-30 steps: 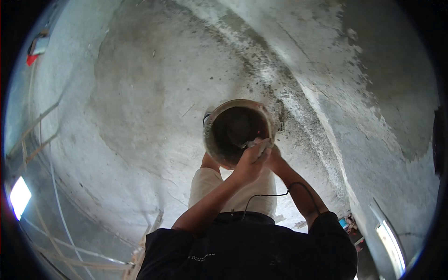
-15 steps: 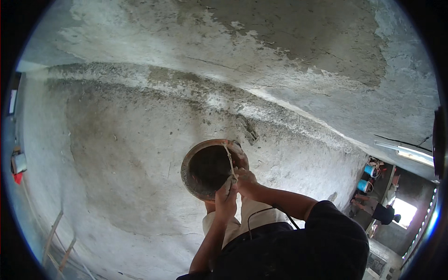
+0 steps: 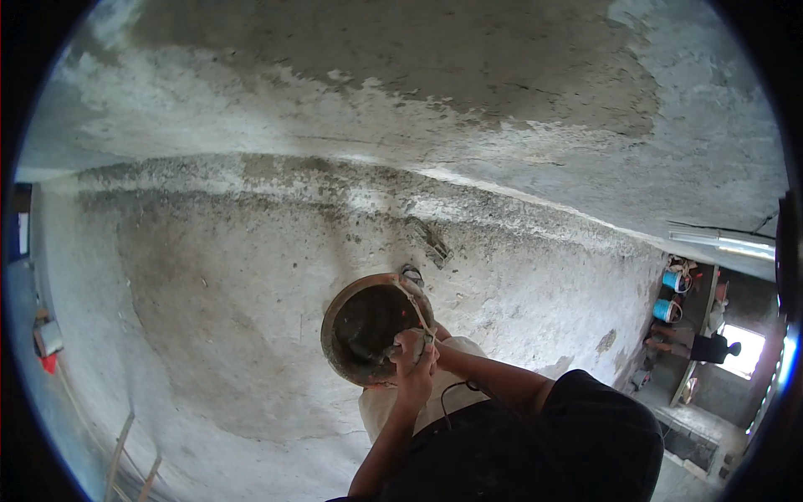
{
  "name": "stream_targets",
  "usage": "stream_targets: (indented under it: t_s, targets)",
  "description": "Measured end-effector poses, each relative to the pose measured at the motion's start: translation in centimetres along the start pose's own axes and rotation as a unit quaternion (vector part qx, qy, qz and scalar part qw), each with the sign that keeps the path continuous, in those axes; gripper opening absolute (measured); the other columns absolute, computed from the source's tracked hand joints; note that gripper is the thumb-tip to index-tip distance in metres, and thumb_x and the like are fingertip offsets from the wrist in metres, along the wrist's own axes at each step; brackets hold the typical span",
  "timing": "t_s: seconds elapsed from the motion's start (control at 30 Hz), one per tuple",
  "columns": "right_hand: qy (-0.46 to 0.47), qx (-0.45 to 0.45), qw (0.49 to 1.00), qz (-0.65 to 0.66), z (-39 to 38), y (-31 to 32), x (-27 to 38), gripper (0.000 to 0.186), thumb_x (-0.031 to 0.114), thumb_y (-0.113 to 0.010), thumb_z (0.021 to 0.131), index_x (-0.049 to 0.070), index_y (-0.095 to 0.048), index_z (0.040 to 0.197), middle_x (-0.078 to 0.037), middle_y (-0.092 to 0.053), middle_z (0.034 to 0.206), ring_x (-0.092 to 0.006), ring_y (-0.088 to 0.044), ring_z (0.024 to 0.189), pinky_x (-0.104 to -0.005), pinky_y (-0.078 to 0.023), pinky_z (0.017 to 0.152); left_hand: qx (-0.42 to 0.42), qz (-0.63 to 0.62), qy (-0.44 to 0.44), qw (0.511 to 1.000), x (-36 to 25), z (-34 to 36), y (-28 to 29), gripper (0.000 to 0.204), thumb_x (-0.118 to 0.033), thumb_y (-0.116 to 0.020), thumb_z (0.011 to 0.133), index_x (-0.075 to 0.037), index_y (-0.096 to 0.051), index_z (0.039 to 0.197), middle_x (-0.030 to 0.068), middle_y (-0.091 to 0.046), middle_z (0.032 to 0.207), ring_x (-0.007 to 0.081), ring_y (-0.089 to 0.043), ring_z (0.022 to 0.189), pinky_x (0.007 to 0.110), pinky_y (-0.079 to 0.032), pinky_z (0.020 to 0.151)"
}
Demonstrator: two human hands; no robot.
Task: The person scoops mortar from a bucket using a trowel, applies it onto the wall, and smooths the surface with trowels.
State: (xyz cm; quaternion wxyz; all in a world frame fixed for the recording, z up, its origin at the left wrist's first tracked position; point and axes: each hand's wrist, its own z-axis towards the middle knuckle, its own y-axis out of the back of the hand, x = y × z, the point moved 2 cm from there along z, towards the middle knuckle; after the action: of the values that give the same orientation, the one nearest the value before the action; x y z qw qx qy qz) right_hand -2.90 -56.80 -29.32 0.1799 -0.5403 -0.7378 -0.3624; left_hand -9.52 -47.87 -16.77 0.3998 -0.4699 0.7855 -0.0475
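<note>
A round bucket (image 3: 330,351) sits tilted in front of the person's pale trousers (image 3: 381,414), its mouth facing up and its inside dark; what carries its weight is hidden. A cord-like handle (image 3: 416,304) crosses the right part of the mouth and runs down to the hands at the near right rim. The left hand (image 3: 411,345) is curled over that rim, but whether it grasps the handle, something greyish beside it or nothing cannot be told. The right hand (image 3: 436,353) lies mostly behind the left, so its hold cannot be told either. The step in hand looks like close handwork at the bucket's rim and handle. The next move seems to call for one hand steadying the bucket while the other works, with the fingers clear of the cord so that it does not snag.
</note>
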Motion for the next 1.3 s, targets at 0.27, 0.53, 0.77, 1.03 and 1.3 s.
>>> stream_targets:
  t_s: [0.27, 0.53, 0.77, 1.03, 1.3]
  targets:
    - [-0.016, 0.135, 0.989, 0.054, 3.1, 2.6, -3.8, 0.045, 0.033, -0.082, 0.076, 0.007, -0.067, 0.109, -0.013, -0.069, 0.109, -0.0285, -0.066, 0.105, -0.0406, -0.053, 0.087, -0.006, -0.002, 0.035, 0.999, -2.1, 0.3, -1.4, 0.019, -0.019, -0.052, 0.106, -0.003, -0.058, 0.098, -0.0053, -0.046, 0.069, 0.0025, -0.033, 0.05, 0.022, -0.024, 0.045]
    - [-0.022, 0.061, 0.968, 0.242, 0.5, 7.9, -4.9, 0.03, 0.033, -0.067, 0.088, 0.004, -0.074, 0.092, -0.008, -0.07, 0.075, -0.0171, -0.065, 0.061, -0.0328, -0.054, 0.05, -0.013, -0.011, 0.007, 1.0, -4.9, 1.4, -2.7, 0.044, -0.03, -0.053, 0.104, 0.002, -0.057, 0.134, -0.0033, -0.043, 0.071, 0.0025, -0.031, 0.052, 0.019, -0.022, 0.046]
    - [-0.106, 0.038, 0.919, 0.377, -8.6, 16.4, -7.1, 0.039, 0.029, -0.068, 0.088, 0.002, -0.071, 0.117, -0.009, -0.072, 0.093, -0.017, -0.068, 0.073, -0.0291, -0.058, 0.059, 0.037, -0.155, -0.072, 0.985, -9.7, 2.3, -2.2, 0.076, -0.058, -0.042, 0.1, 0.002, -0.043, 0.146, -0.0002, -0.042, 0.078, 0.0091, -0.034, 0.058, 0.024, -0.027, 0.051]
    - [0.023, -0.058, 0.825, 0.561, -22.1, 21.3, -4.1, 0.034, 0.02, -0.059, 0.094, -0.004, -0.063, 0.117, -0.015, -0.071, 0.085, -0.0151, -0.059, 0.051, -0.027, -0.045, 0.043, 0.172, -0.156, -0.186, 0.955, -18.5, -5.3, -11.4, 0.093, -0.069, -0.04, 0.096, 0.006, -0.033, 0.151, 0.0013, -0.039, 0.083, 0.0089, -0.029, 0.059, 0.022, -0.024, 0.051]
    - [0.146, -0.079, 0.771, 0.615, -27.4, 22.5, -0.4, 0.035, 0.022, -0.049, 0.096, -0.005, -0.057, 0.117, -0.017, -0.068, 0.083, -0.0169, -0.057, 0.049, -0.0266, -0.042, 0.041, 0.222, -0.073, -0.236, 0.943, -25.5, -11.5, -18.2, 0.095, -0.071, -0.034, 0.095, 0.008, -0.039, 0.147, 0.0009, -0.038, 0.085, 0.0076, -0.027, 0.059, 0.022, -0.02, 0.05]
